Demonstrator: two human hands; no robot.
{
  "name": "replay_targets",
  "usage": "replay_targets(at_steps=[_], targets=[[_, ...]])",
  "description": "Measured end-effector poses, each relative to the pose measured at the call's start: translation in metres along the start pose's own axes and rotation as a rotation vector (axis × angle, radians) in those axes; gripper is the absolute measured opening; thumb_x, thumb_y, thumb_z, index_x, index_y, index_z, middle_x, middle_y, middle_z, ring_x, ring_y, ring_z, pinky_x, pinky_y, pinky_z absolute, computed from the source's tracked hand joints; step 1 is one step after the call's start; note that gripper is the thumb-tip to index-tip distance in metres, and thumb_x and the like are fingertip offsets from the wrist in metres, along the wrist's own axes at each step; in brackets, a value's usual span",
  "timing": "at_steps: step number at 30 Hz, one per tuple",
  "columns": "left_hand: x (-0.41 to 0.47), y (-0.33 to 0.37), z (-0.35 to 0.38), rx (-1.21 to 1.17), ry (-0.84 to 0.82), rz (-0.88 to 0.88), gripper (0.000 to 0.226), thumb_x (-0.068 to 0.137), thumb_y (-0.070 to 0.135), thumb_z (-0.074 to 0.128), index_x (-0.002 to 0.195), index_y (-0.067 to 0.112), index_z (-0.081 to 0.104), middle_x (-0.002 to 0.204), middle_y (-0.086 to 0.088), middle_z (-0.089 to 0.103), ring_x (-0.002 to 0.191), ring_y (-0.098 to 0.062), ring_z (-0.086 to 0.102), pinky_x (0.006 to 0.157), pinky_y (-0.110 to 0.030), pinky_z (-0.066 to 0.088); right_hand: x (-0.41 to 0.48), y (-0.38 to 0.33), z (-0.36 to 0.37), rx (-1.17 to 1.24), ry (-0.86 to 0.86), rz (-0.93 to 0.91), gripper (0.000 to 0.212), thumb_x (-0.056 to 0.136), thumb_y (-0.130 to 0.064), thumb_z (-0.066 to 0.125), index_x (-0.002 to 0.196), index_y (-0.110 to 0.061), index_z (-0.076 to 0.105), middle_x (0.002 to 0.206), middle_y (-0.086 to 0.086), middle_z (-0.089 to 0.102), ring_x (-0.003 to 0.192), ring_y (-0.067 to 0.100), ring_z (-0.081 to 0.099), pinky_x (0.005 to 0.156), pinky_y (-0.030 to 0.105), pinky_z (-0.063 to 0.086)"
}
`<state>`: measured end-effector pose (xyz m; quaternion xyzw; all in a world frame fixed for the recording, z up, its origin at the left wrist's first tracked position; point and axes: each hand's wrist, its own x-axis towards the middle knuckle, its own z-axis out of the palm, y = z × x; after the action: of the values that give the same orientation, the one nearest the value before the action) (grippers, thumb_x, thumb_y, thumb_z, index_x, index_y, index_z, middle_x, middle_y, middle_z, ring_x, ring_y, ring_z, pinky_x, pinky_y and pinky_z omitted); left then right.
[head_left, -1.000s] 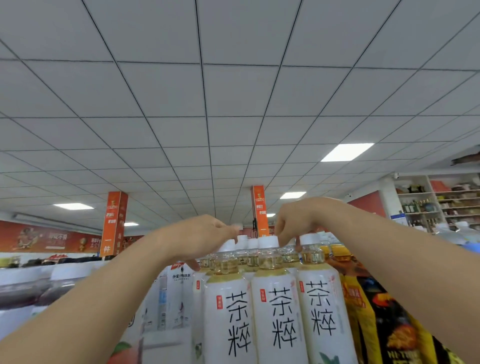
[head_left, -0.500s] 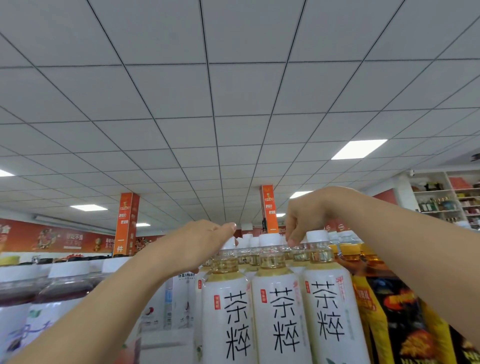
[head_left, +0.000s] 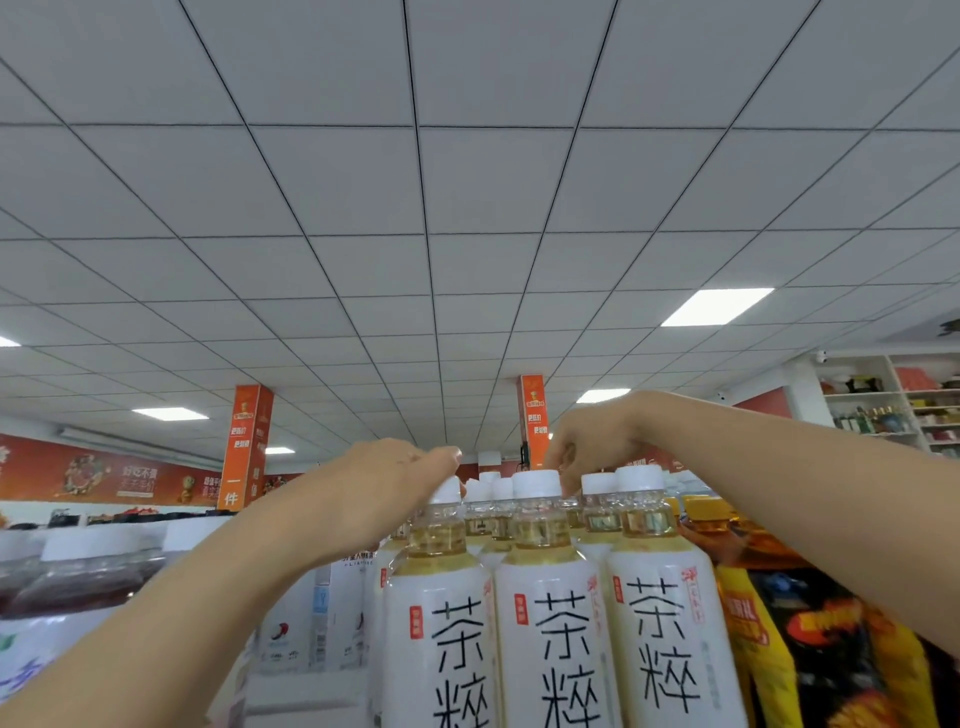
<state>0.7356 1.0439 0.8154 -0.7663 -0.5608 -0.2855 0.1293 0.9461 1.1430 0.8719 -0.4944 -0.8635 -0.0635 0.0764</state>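
Observation:
Three tea bottles with white labels and white caps stand in a front row on a high shelf, with more behind. My left hand (head_left: 400, 483) reaches over the left tea bottle (head_left: 441, 597) and grips its cap, the thumb hidden. My right hand (head_left: 587, 441) hangs with curled fingers just behind the cap of the middle tea bottle (head_left: 540, 613). Its fingertips dip between the caps, and what they touch is hidden. The right tea bottle (head_left: 670, 623) stands free under my right forearm.
Yellow-capped bottles in orange and black wrap (head_left: 769, 634) crowd the right side. Dark drinks with white lids (head_left: 88, 566) and white cartons (head_left: 332, 613) stand to the left. Orange pillars (head_left: 244, 447) and wall shelves (head_left: 914, 405) lie far behind, under a tiled ceiling.
My right hand has shifted slightly left, from near the right bottle's cap to behind the middle one. My left hand stays on the left bottle's cap.

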Motion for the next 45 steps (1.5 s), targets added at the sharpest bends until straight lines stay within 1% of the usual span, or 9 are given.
replay_targets(at_steps=[10,14,18,22,30,35,40,43,45], targets=[[0.001,-0.002,-0.001,-0.005,-0.009,0.014,0.036,0.096,0.053,0.017,0.090,0.028,0.041,0.095,0.002,0.034,0.077,-0.015,0.042,0.072,-0.028,0.041,0.004,0.008,-0.004,-0.119,-0.005,0.031,0.025,0.090,-0.022,0.060,0.114,-0.023,0.066,0.102,-0.013,0.057,0.091,0.004,0.052,0.084,0.026,0.042],[-0.001,0.001,-0.003,-0.009,-0.013,0.018,0.045,0.095,0.056,0.016,0.089,0.023,0.046,0.095,-0.001,0.040,0.077,-0.018,0.047,0.078,-0.032,0.048,0.003,0.009,-0.004,-0.115,-0.004,0.061,0.025,0.088,-0.033,0.061,0.112,-0.027,0.067,0.110,-0.011,0.061,0.100,0.008,0.056,0.085,0.027,0.045],[-0.003,0.001,-0.007,-0.068,-0.035,0.017,0.050,0.098,0.048,0.023,0.111,0.019,0.061,0.114,-0.009,0.060,0.101,-0.019,0.059,0.080,-0.029,0.055,-0.002,-0.011,-0.012,0.046,0.114,-0.093,0.036,0.090,-0.039,0.056,0.124,-0.026,0.059,0.126,-0.006,0.060,0.110,0.013,0.058,0.098,0.033,0.046],[-0.006,0.003,-0.007,-0.066,-0.014,0.017,0.050,0.098,0.048,0.023,0.112,0.021,0.062,0.116,-0.005,0.062,0.100,-0.018,0.059,0.086,-0.034,0.052,-0.002,-0.044,-0.011,0.299,-0.049,-0.211,0.028,0.091,-0.027,0.059,0.114,-0.013,0.065,0.109,0.004,0.068,0.093,0.015,0.066,0.082,0.025,0.055],[-0.006,0.002,-0.007,-0.083,-0.035,0.006,0.050,0.098,0.046,0.022,0.103,0.012,0.057,0.111,-0.010,0.059,0.099,-0.024,0.058,0.084,-0.037,0.054,-0.003,-0.038,-0.011,0.233,-0.147,-0.164,0.025,0.087,-0.015,0.064,0.110,-0.006,0.066,0.115,0.022,0.064,0.111,0.035,0.060,0.098,0.044,0.047],[-0.005,0.002,-0.005,-0.099,-0.025,-0.015,0.048,0.098,0.047,0.021,0.098,0.014,0.055,0.101,-0.008,0.053,0.100,-0.029,0.059,0.083,-0.035,0.053,-0.004,-0.033,-0.016,0.165,-0.150,-0.164,0.021,0.089,-0.014,0.061,0.106,-0.005,0.068,0.116,0.019,0.064,0.093,0.026,0.063,0.086,0.036,0.052],[-0.008,0.003,-0.007,-0.180,-0.047,-0.010,0.046,0.098,0.045,0.026,0.113,0.019,0.060,0.117,-0.009,0.059,0.105,-0.021,0.057,0.082,-0.032,0.056,-0.001,-0.033,-0.016,0.189,-0.173,-0.145,0.030,0.087,-0.024,0.064,0.108,-0.003,0.067,0.121,0.021,0.061,0.096,0.024,0.061,0.091,0.039,0.050],[-0.010,0.002,-0.007,-0.232,-0.042,-0.018,0.041,0.095,0.050,0.028,0.110,0.031,0.061,0.111,0.002,0.062,0.101,-0.014,0.058,0.084,-0.035,0.055,-0.001,-0.037,-0.019,0.227,-0.062,-0.180,0.037,0.088,-0.040,0.058,0.113,-0.013,0.065,0.106,0.006,0.068,0.099,0.020,0.065,0.089,0.032,0.053],[-0.011,0.001,-0.007,-0.252,-0.037,-0.018,0.041,0.094,0.052,0.028,0.109,0.034,0.062,0.109,0.004,0.063,0.101,-0.013,0.059,0.086,-0.038,0.055,0.005,-0.040,-0.019,0.245,-0.001,-0.199,0.035,0.091,-0.035,0.056,0.122,-0.020,0.060,0.098,-0.007,0.065,0.101,0.018,0.064,0.085,0.025,0.052]])
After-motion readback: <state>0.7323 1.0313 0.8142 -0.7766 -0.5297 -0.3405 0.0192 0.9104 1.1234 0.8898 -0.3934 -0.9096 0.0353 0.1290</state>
